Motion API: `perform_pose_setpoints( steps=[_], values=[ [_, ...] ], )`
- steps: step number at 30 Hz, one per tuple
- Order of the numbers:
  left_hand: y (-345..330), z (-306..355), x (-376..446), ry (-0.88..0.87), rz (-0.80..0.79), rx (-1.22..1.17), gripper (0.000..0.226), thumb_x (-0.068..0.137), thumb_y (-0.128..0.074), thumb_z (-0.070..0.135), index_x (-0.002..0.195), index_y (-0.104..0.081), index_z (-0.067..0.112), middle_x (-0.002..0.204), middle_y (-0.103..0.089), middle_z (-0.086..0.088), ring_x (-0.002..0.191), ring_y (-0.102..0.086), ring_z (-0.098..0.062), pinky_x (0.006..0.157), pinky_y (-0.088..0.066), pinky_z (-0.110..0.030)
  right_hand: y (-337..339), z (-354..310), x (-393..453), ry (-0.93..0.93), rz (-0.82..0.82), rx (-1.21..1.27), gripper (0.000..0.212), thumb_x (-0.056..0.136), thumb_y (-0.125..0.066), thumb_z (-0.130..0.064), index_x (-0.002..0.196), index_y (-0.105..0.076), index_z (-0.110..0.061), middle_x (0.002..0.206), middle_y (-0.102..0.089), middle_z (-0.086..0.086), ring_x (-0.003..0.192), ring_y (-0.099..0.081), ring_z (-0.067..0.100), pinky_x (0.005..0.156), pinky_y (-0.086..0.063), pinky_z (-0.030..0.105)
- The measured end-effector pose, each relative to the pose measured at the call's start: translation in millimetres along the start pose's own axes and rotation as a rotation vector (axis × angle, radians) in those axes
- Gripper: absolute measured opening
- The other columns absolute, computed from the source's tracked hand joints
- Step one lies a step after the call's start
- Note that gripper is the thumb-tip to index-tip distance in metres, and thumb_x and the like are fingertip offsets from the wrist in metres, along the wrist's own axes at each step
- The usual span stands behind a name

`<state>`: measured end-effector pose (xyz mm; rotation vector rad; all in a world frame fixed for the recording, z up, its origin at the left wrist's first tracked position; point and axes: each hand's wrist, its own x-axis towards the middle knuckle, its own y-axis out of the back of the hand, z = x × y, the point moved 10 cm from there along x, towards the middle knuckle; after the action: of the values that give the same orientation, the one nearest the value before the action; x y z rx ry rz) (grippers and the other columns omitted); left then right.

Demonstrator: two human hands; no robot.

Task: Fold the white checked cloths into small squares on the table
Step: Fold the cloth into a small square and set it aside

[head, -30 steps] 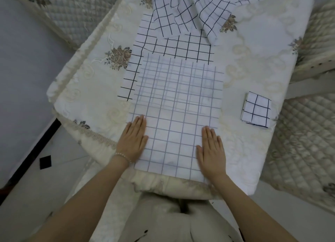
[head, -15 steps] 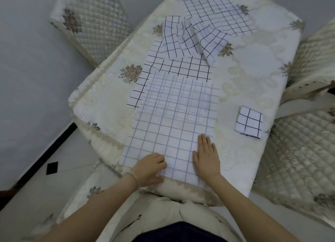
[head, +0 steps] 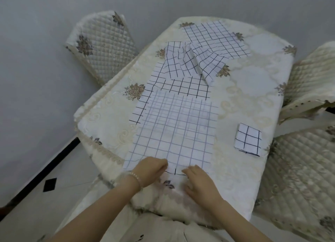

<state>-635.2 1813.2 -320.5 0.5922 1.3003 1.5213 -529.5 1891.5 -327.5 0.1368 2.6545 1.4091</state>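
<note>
at table's near edge, both hands (head: 150, 171) (head: 198, 182) pinching cloth (head: 174, 129) hem

Left hand (head: 150, 171) and right hand (head: 197, 180) side by side, fingers curled.

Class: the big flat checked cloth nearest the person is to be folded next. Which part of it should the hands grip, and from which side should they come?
Grip the near hem of the flat cloth, coming from the person's side. The cloth lies spread flat, so only its edges can be pinched, and that hem lies at the table edge. The left hand and right hand are already there. Holding further apart, nearer the two corners, would probably keep the fold straighter.
</note>
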Motion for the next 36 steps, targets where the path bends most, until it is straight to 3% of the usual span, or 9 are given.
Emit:
perform_pose_setpoints(
  steps=[4,9,15,17,21,24,26,30,36],
  values=[
    [36,-20,13,0.006,0.077,-0.106,0.021,0.096,-0.046,0.032,0.097,-0.059,0.014,0.082,-0.067,-0.002,0.078,-0.061,-0.022,0.065,-0.045,-0.032,39,38,3,-0.256,0.135,0.131,0.004,0.089,-0.058,-0.015,0.089,-0.061,-0.016,0.076,-0.058,-0.004,0.075,-0.052,0.015,0.062,-0.037,0.024],
    [63,-64,21,0.143,0.049,-0.180,0.025,0.082,-0.066,0.039,0.100,-0.063,0.021,0.085,-0.062,0.005,0.080,-0.055,-0.012,0.070,-0.039,-0.024,71,75,9,-0.480,0.272,0.528,0.028,0.084,-0.065,-0.009,0.064,-0.049,-0.019,0.057,-0.049,-0.013,0.055,-0.042,0.003,0.054,-0.031,0.017],
    [99,-139,25,0.394,0.263,-0.494,0.019,0.074,-0.076,0.015,0.072,-0.065,0.029,0.069,-0.065,0.004,0.070,-0.060,-0.012,0.070,-0.046,-0.025,100,100,33,-0.584,0.390,0.715,0.010,0.083,-0.071,-0.011,0.084,-0.071,-0.021,0.078,-0.074,-0.009,0.076,-0.068,0.004,0.070,-0.051,0.019],
    [100,-156,30,0.469,0.285,-0.654,0.016,0.075,-0.078,0.021,0.085,-0.066,0.026,0.075,-0.063,0.001,0.069,-0.057,-0.013,0.067,-0.044,-0.021,109,104,44,-0.594,0.419,0.749,0.012,0.083,-0.071,-0.009,0.084,-0.071,-0.021,0.072,-0.072,-0.012,0.070,-0.067,-0.001,0.063,-0.049,0.013],
    [64,-172,45,0.622,0.089,-0.958,0.079,0.057,-0.083,0.057,0.116,-0.057,0.012,0.099,-0.065,-0.009,0.095,-0.064,-0.030,0.085,-0.053,-0.039,123,116,67,-0.642,0.476,0.754,0.011,0.083,-0.071,-0.009,0.077,-0.067,-0.018,0.056,-0.056,-0.011,0.053,-0.053,0.003,0.054,-0.044,0.015],
    [49,-188,55,0.678,0.133,-1.009,0.074,0.065,-0.083,0.044,0.122,-0.054,0.006,0.103,-0.058,-0.004,0.100,-0.059,-0.028,0.083,-0.048,-0.035,131,126,87,-0.663,0.499,0.764,0.014,0.084,-0.070,-0.008,0.078,-0.066,-0.020,0.061,-0.061,-0.010,0.058,-0.058,0.005,0.053,-0.046,0.012],
    [48,-196,66,0.668,0.172,-0.997,0.073,0.057,-0.082,0.054,0.102,-0.064,-0.001,0.090,-0.060,-0.006,0.087,-0.059,-0.021,0.073,-0.046,-0.031,136,134,102,-0.680,0.507,0.754,0.014,0.084,-0.070,-0.008,0.079,-0.066,-0.020,0.070,-0.065,-0.003,0.065,-0.061,0.013,0.057,-0.050,0.019],
    [58,-210,90,0.701,0.252,-0.972,0.021,0.080,-0.074,0.018,0.079,-0.066,-0.001,0.070,-0.063,-0.005,0.067,-0.057,-0.019,0.062,-0.044,-0.024,140,155,135,-0.711,0.486,0.671,0.001,0.084,-0.067,-0.010,0.084,-0.066,-0.011,0.075,-0.064,0.006,0.066,-0.058,0.019,0.057,-0.047,0.025],
    [56,-225,131,0.732,0.268,-0.877,0.032,0.084,-0.069,0.022,0.062,-0.047,0.014,0.062,-0.044,-0.001,0.058,-0.043,-0.014,0.055,-0.033,-0.024,131,191,177,-0.743,0.505,0.538,0.009,0.083,-0.067,-0.012,0.083,-0.058,-0.010,0.078,-0.061,0.004,0.069,-0.053,0.015,0.058,-0.039,0.023]
  ],
)
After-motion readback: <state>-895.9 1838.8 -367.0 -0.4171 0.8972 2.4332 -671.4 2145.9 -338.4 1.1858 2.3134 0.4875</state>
